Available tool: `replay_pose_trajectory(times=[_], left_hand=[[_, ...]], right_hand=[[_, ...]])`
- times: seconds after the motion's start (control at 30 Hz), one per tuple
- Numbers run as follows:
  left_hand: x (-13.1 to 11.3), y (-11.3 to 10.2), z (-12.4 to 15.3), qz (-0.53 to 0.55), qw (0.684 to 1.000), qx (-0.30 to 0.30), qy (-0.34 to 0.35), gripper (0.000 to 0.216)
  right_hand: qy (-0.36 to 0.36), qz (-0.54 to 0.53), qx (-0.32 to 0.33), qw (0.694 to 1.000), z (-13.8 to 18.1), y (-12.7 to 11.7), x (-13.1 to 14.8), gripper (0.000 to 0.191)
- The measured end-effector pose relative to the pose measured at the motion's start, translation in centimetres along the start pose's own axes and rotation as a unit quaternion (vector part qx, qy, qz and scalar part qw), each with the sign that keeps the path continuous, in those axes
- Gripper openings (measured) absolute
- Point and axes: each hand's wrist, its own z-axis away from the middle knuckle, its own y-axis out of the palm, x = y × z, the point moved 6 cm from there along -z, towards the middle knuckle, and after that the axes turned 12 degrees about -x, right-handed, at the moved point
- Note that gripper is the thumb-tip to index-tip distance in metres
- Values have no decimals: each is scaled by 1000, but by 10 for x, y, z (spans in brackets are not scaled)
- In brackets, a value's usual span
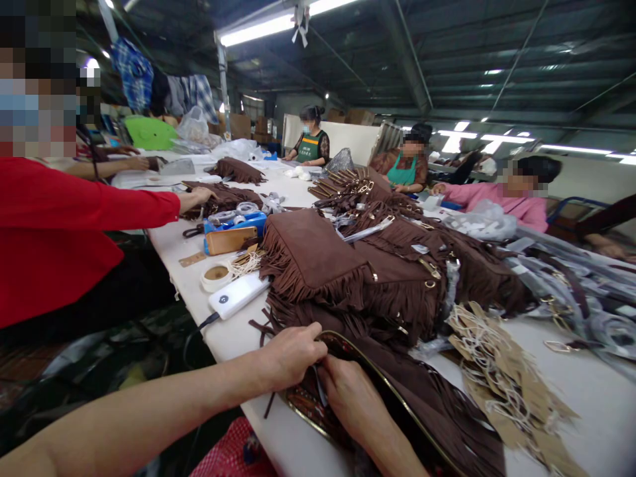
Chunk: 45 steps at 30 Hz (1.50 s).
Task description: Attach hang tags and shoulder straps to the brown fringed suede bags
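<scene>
A dark brown fringed handbag [427, 391] lies at the table's near edge, its gold-toothed zip wide open. My left hand [295, 354] is closed on the bag's edge at the far end of the zip, thumb and fingers pinched together. Inside the opening, against a patterned lining [303, 397], is my right hand [350, 391]. Its fingers are bent and closed close to my left fingertips, and their tips are partly hidden. A small pale strip [321, 387] shows beside the right fingers; whether they grip it I cannot tell.
More brown fringed bags [318, 255] are piled just beyond. Tan tags with white strings [501, 377] lie to the right. On the left are a white device [238, 296], a tape roll [216, 275] and an orange-cased phone [231, 240]. Co-workers sit around the table; a red sleeve [134, 209] reaches in.
</scene>
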Motion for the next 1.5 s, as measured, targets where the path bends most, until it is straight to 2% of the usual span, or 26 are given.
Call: replay_pose_trajectory(times=[0.27, 0.47, 0.67, 0.87, 1.03, 1.23, 1.33, 1.5], left_hand=[[2, 7, -3, 1, 1000, -4, -1, 16], [6, 4, 5, 63, 998, -24, 6, 17], [22, 4, 4, 149, 987, -61, -19, 30], [29, 4, -7, 192, 980, -50, -11, 42], [30, 5, -9, 185, 981, -48, -14, 37], [25, 15, -6, 143, 988, -57, -24, 23], [22, 22, -3, 114, 991, -58, -30, 18], [18, 27, 0, 78, 994, -64, -35, 19]], right_hand=[[4, 18, -3, 1000, -3, 0, -2, 28], [4, -5, -6, 1000, -3, 2, -4, 30], [-8, -67, -46, 997, -3, 2, -15, 29], [1, -53, -53, 997, -9, -1, -12, 29], [3, 30, -23, 999, -13, -4, -1, 25], [16, 61, -15, 998, -14, -3, -2, 25], [10, 44, -29, 999, -16, -3, -5, 27], [-25, -54, -41, 997, -13, -10, -6, 28]])
